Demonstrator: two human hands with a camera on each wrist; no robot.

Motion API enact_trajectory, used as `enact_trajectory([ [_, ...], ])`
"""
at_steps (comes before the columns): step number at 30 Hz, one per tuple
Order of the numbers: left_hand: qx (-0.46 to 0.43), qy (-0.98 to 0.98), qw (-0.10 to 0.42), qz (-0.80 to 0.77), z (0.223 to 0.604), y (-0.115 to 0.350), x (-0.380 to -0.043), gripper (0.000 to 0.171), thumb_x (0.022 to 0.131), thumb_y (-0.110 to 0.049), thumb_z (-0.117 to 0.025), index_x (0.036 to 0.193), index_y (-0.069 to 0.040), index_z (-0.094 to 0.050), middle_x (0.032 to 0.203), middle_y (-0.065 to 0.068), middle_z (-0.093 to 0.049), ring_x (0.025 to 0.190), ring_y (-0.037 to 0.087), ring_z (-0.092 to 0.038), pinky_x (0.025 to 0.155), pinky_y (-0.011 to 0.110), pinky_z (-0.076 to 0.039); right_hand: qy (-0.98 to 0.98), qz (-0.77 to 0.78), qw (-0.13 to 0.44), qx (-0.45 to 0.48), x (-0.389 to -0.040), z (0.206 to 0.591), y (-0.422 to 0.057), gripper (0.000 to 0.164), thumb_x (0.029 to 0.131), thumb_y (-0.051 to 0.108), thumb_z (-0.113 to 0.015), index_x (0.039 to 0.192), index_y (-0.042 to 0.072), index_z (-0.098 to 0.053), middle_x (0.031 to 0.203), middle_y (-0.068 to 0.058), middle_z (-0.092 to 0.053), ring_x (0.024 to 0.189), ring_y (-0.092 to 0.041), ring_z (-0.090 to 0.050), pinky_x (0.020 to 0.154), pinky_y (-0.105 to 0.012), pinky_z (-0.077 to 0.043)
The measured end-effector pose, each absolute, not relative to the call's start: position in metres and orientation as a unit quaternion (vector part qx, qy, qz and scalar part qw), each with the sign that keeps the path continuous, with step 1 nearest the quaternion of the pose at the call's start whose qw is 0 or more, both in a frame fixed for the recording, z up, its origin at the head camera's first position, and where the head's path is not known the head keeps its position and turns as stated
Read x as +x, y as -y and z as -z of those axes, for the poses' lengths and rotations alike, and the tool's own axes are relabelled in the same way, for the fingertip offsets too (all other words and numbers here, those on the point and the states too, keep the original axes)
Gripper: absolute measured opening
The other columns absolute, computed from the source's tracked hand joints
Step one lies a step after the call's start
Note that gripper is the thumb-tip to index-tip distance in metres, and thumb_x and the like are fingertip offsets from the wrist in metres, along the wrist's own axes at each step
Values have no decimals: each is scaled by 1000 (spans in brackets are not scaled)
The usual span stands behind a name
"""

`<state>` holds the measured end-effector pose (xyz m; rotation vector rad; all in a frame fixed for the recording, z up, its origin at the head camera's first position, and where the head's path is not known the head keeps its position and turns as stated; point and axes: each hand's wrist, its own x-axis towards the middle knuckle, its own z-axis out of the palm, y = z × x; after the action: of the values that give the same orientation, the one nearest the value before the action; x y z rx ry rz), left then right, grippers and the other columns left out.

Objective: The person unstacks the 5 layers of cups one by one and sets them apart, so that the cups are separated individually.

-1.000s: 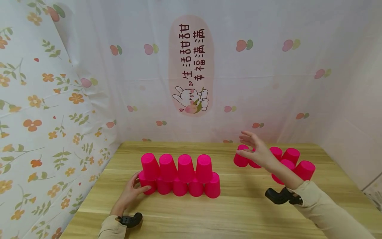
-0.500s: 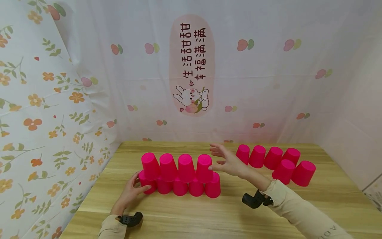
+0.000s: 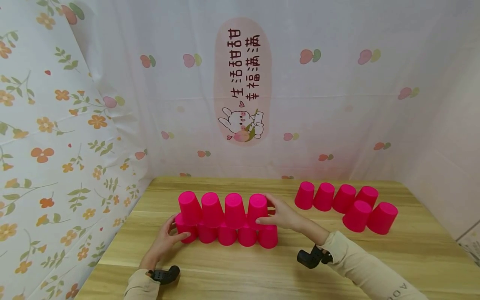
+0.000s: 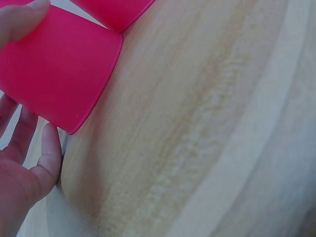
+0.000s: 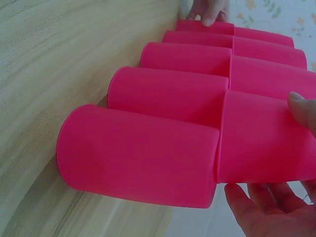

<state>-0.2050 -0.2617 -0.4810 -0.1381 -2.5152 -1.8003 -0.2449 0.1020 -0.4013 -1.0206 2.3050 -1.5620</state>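
Observation:
Bright pink plastic cups stand upside down in two rows on the table, the upper row resting across the gaps of the lower one. At the left end my left hand [image 3: 167, 238] holds the outermost lower cup [image 4: 59, 64], thumb on its front and fingers round the far side. My right hand [image 3: 282, 213] holds the rightmost upper cup [image 3: 257, 207] from the right, its thumb [image 5: 300, 106] on the near face and its fingers behind. Below it sits the rightmost lower cup [image 5: 138, 155], untouched. Most of the left hand's fingertips are hidden in the head view.
Several more upturned pink cups [image 3: 324, 196] stand apart at the table's back right, two of them [image 3: 382, 217] nearer the front. The wooden table [image 3: 240, 275] meets a printed cloth backdrop [image 3: 168, 104]. A black wrist mount [image 3: 314, 256] sits on the right forearm.
My right hand has moved left from over the back-right cups to the rightmost upper cup and now holds it. The left hand has stayed on its cup.

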Motion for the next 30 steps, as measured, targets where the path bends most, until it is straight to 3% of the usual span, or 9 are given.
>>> enact_trajectory([
  [12, -46, 811, 27, 583, 482, 262, -206, 62, 76, -4, -68, 129, -2, -38, 123, 18, -45, 113, 33, -40, 93, 47, -33, -793, 517, 94, -308, -242, 389, -107, 60, 75, 13, -71, 125, 3, -40, 114, -11, -50, 105, -30, -47, 84, -45, -43],
  [19, -43, 812, 24, 581, 482, 262, -205, 61, 76, -4, -68, 129, -2, -38, 123, 18, -45, 113, 33, -40, 91, 45, -35, -804, 516, 64, -288, -243, 377, -122, 61, 74, 14, -71, 125, 4, -40, 113, -11, -51, 105, -31, -47, 85, -48, -41],
  [30, -43, 813, 24, 580, 481, 261, -205, 60, 76, -4, -68, 128, -2, -39, 122, 18, -45, 112, 33, -41, 89, 44, -36, -839, 496, -1, -226, -241, 373, -171, 65, 74, 15, -72, 127, 2, -36, 109, -16, -53, 97, -32, -53, 73, -35, -50],
])
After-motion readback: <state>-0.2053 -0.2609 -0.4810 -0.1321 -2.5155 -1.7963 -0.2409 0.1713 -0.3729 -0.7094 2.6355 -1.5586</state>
